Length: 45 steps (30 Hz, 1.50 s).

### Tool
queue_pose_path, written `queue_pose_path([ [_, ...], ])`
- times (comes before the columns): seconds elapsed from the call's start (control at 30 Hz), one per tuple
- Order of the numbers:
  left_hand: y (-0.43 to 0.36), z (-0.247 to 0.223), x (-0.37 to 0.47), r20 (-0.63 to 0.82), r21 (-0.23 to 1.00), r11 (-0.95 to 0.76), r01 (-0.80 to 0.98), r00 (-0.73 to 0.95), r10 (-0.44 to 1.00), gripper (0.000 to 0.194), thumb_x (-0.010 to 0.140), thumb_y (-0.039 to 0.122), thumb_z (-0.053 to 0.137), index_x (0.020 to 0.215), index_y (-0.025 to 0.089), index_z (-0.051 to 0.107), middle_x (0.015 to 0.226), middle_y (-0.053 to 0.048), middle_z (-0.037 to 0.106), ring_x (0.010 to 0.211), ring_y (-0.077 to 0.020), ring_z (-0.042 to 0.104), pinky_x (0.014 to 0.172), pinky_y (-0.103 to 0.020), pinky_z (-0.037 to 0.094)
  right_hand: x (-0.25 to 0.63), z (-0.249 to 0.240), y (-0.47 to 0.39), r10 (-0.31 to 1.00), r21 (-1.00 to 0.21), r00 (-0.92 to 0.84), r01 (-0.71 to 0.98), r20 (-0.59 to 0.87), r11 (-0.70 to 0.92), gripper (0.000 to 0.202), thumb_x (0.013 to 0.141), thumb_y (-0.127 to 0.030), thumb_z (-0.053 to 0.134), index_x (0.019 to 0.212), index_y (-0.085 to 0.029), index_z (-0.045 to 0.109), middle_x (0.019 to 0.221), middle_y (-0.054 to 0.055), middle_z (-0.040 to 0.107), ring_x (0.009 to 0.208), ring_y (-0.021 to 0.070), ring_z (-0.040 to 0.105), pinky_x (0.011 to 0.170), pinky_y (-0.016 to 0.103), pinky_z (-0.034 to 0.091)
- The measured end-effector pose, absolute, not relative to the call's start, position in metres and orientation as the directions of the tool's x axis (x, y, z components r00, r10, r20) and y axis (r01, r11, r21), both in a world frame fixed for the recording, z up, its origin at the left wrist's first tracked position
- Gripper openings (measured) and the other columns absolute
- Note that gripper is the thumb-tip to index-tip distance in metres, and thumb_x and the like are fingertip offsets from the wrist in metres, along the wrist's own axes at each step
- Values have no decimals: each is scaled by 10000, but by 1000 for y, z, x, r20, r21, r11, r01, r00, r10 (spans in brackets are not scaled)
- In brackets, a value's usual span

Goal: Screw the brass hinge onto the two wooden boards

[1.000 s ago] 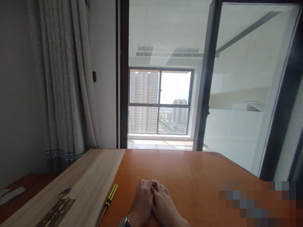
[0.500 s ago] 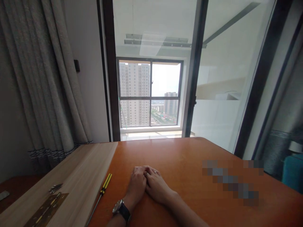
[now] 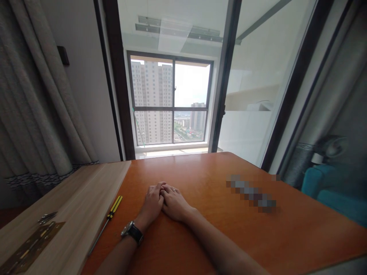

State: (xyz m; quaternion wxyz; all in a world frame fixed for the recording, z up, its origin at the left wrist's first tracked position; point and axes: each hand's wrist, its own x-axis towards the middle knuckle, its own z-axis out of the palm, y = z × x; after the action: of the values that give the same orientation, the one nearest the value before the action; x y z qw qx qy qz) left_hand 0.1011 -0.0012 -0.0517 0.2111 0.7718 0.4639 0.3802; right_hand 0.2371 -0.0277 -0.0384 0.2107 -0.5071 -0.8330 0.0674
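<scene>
My left hand [image 3: 152,200], with a dark-strapped watch [image 3: 132,232] on its wrist, rests on the orange-brown table [image 3: 183,172]. Against it lies my right hand [image 3: 175,202], which wears a ring. Both hands are closed, fingers folded together where they meet, and no object shows in them. Left of them is a yellow and black screwdriver [image 3: 114,208], its shaft pointing toward the near edge. A pale wooden board [image 3: 83,198] bears a brass hinge [image 3: 34,246] and several screws [image 3: 47,217].
A blurred-out patch [image 3: 252,194] covers something on the table's right side. Beyond the table stand a glass partition with dark frames [image 3: 226,72] and a grey curtain [image 3: 37,95]. A teal seat [image 3: 318,179] and a fan [image 3: 335,147] are at the right.
The view has shifted, so the table, hands and window appear further left and higher, and more of the teal seat shows. My hands remain together.
</scene>
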Motion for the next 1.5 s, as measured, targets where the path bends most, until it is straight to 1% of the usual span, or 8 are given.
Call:
queue_pose_path([
  [0.27,-4,-47,101,388,674,-471,569,271,881,511,813,90,446,1303,174,567,1151,-110,624,1152,-229,552,1070,-398,417,237,-37,-28,869,-333,-401,809,290,484,504,908,-298,478,1396,-172,497,1468,151,485,1380,288,404,1142,459,304],
  [0.63,2,-51,97,405,680,-487,548,274,873,483,827,102,457,1292,157,574,1161,-118,631,1151,-238,571,1071,-430,428,235,-36,-30,868,-310,-403,818,292,484,531,931,-335,458,1414,-115,450,1455,186,484,1390,287,384,1148,468,290],
  [0.83,-2,-47,98,421,657,-517,549,302,855,456,821,94,445,1240,162,609,1159,-113,645,1168,-246,552,1064,-437,433,235,-39,-30,874,-305,-388,828,293,470,508,927,-330,456,1382,-106,482,1429,203,499,1365,303,416,1138,474,308],
  [0.93,-6,-43,99,475,617,-571,542,322,819,428,829,98,427,1196,177,634,1121,-99,663,1154,-250,547,1059,-438,430,234,-39,-31,881,-312,-365,835,302,453,528,928,-305,443,1390,-50,465,1476,241,441,1416,308,359,1161,460,285],
  [1.07,-9,-40,101,566,530,-641,554,332,755,420,830,118,424,1182,185,642,1134,-95,665,1136,-262,542,1026,-452,439,233,-39,-33,893,-318,-313,853,323,414,632,912,-272,458,1472,-10,330,1568,268,299,1478,329,238,1189,508,212],
  [1.13,-11,-40,101,581,499,-643,580,326,745,417,824,125,430,1177,180,645,1145,-99,665,1132,-272,539,1012,-468,436,233,-39,-33,899,-319,-295,860,324,398,620,919,-273,445,1475,-19,336,1556,257,332,1467,331,263,1187,515,208],
  [1.3,-13,-39,100,519,474,-619,626,370,771,396,828,107,429,1136,181,666,1135,-102,679,1115,-269,549,982,-450,435,233,-39,-33,903,-311,-307,863,300,397,436,942,-290,412,1307,-114,572,1388,189,568,1342,298,464,1136,466,315],
  [1.5,-15,-38,101,497,473,-638,608,413,763,399,827,90,430,1137,176,667,1138,-99,680,1109,-264,551,1005,-431,425,235,-41,-31,902,-305,-313,864,298,400,455,922,-286,440,1314,-97,573,1385,198,577,1339,297,470,1131,453,327],
])
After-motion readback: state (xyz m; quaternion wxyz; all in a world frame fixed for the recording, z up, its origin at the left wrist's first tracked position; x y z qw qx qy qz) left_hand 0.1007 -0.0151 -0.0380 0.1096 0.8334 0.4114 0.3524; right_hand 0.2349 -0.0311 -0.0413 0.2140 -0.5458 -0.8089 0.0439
